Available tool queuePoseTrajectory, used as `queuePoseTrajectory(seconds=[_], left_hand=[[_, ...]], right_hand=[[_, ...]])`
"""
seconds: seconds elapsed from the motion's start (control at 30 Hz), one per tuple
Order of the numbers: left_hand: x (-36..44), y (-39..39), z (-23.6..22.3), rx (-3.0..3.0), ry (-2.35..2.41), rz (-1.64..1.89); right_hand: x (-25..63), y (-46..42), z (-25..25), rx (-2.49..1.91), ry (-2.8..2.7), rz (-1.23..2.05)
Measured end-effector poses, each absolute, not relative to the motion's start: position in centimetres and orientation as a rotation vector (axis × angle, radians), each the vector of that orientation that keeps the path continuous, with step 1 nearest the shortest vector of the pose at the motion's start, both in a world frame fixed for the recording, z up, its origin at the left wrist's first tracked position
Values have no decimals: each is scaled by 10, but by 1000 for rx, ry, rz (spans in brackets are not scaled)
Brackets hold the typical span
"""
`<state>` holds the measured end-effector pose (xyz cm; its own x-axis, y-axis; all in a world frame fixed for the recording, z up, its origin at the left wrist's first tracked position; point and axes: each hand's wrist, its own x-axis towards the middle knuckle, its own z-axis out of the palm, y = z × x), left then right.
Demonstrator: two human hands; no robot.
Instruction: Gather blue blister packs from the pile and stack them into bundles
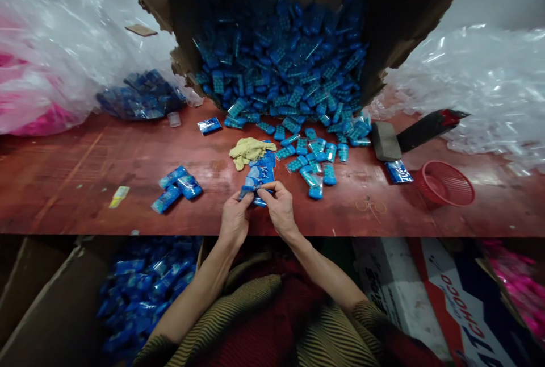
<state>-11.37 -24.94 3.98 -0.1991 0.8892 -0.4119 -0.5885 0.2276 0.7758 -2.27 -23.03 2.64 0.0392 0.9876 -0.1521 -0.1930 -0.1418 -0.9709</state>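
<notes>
My left hand (pixel 234 219) and my right hand (pixel 279 208) meet at the near edge of the red table (pixel 85 185), both pinched on a small blue packet (pixel 254 192). Just beyond it lies a short stack of blue packets (pixel 261 171) and a crumpled yellow cloth (pixel 249 150). A big pile of blue packets (pixel 289 66) spills out of a torn cardboard box (pixel 400 9) at the back. A few bundled blue packets (pixel 176 185) lie to the left of my hands.
A red mesh basket (pixel 445 184) and a brush-like tool (pixel 419 131) sit at the right. Rubber bands (pixel 371 205) lie near the front edge. Clear plastic bags (pixel 477 83) flank the box. Below the table, a carton (pixel 140 293) holds blue packets.
</notes>
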Motion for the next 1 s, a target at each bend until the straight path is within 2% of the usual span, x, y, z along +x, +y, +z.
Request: queuePoseTrajectory(seconds=[0.17, 0.47, 0.73, 0.93, 1.0], left_hand=[[-117, -251, 32, 320, 1141, 1346], [-120, -252, 24, 333, 1164, 1292], [-122, -254, 22, 337, 1150, 1189], [-124, -255, 19, 167, 1085, 1108], [-125, -254, 18, 84, 1105, 1104]], right_hand=[[-21, -233, 24, -1210, -903, 1382], [0, -227, 23, -1254, -1340, 1322], [-5, -229, 18, -1336, -1277, 1224], [17, -220, 28, -1441, -1624, 1051], [35, -212, 32, -1528, -1643, 901]])
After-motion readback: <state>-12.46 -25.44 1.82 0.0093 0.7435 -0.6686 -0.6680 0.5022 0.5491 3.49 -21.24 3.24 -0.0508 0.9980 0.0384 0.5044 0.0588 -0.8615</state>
